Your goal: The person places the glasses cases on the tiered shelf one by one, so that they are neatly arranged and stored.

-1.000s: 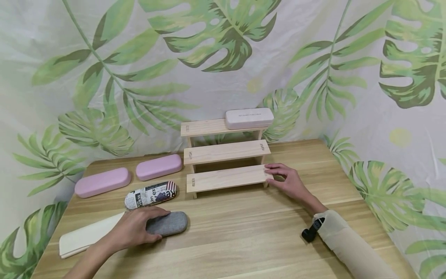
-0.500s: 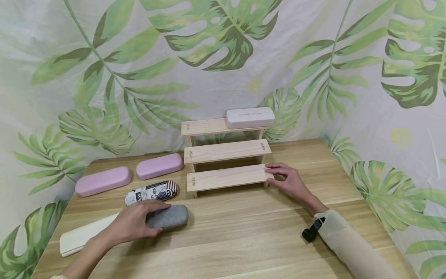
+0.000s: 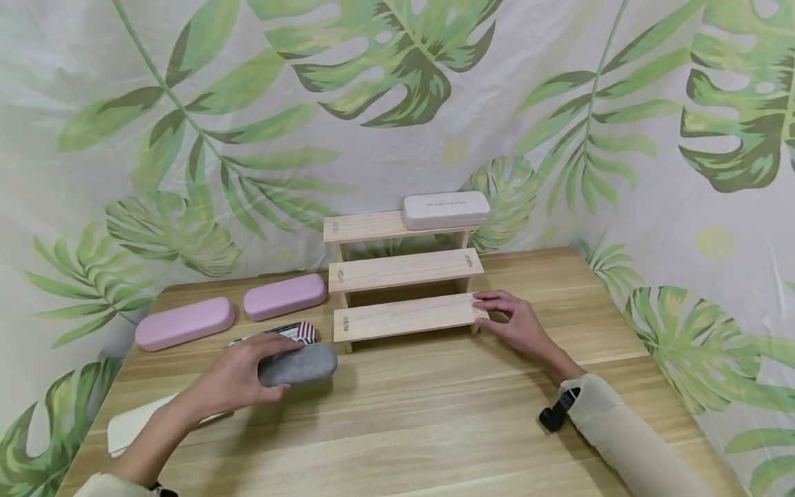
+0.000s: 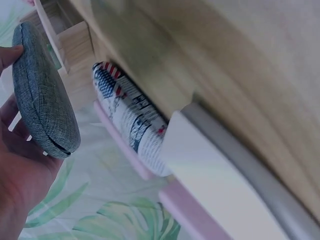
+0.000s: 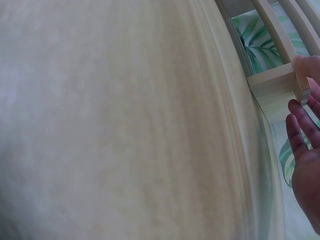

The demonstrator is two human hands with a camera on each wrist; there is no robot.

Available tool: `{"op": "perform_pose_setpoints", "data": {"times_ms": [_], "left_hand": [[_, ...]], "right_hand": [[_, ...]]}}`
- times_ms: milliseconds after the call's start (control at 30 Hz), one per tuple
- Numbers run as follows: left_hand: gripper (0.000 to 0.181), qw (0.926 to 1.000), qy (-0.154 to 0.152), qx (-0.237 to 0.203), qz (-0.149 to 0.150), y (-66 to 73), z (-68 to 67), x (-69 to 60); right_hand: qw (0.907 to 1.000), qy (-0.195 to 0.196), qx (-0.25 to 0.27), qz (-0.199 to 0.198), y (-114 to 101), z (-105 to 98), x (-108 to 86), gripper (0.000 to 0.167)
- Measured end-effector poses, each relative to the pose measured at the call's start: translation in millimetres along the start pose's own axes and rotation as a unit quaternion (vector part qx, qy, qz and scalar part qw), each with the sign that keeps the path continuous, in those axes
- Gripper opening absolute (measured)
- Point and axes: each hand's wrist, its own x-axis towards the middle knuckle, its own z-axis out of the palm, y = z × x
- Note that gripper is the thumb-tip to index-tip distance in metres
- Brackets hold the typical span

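My left hand [image 3: 239,373] holds a grey fabric glasses case [image 3: 299,365] between thumb and fingers, raised above the table; the left wrist view shows the case [image 4: 42,95] clear of the surface. Partly hidden behind it lies a newspaper-print case [image 3: 306,332]. My right hand [image 3: 515,328] grips the right end of the lowest shelf [image 3: 406,317] of a three-step wooden rack, thumb at the front edge; the right wrist view shows fingers round that board's end [image 5: 301,90]. On the top step [image 3: 366,226], at its right, rests a white case [image 3: 446,210].
Two pink cases [image 3: 185,324] [image 3: 284,297] lie at the table's back left. A cream flat case [image 3: 133,424] is at the front left, partly behind my left forearm. The wooden table [image 3: 410,428] meets a leaf-print cloth [image 3: 397,152] at the back.
My left hand has lifted the grey case off the table and up, now covering much of the newspaper-print case. The right hand has stayed on the rack.
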Motion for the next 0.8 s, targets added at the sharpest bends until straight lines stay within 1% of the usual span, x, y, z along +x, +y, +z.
{"op": "perform_pose_setpoints", "data": {"times_ms": [133,233,300,400,567,667,800], "left_hand": [[0.065,0.9997,0.014,-0.012,0.015,-3.0,-8.4,8.9],[0.065,0.9992,0.028,-0.011,0.028,-6.2,-13.2,15.7],[0.065,0.9989,0.033,-0.011,0.03,-8.2,-15.8,19.6],[0.063,0.999,0.034,-0.011,0.027,-10.3,-19.1,24.8],[0.061,0.9996,0.022,-0.014,0.011,-10.2,-24.9,34.1],[0.06,0.9997,0.02,-0.013,0.004,-9.7,-27.9,42.0],[0.061,0.9997,0.021,-0.013,0.005,-10.0,-31.1,54.8]], "right_hand": [[1.0,-0.001,0.007,0.002,0.3,0.0,0.1,0.034],[0.9999,0.001,0.011,0.001,1.0,0.3,0.4,0.034],[0.9999,0.004,0.015,-0.001,0.9,0.7,0.7,0.035],[0.9998,0.006,0.019,-0.001,0.4,1.4,0.6,0.036],[0.9998,0.004,0.02,0.007,1.8,1.8,0.3,0.035],[0.9998,0.002,0.019,0.006,2.7,1.8,0.4,0.035],[0.9998,0.002,0.018,0.002,2.7,1.6,0.3,0.035]]}}
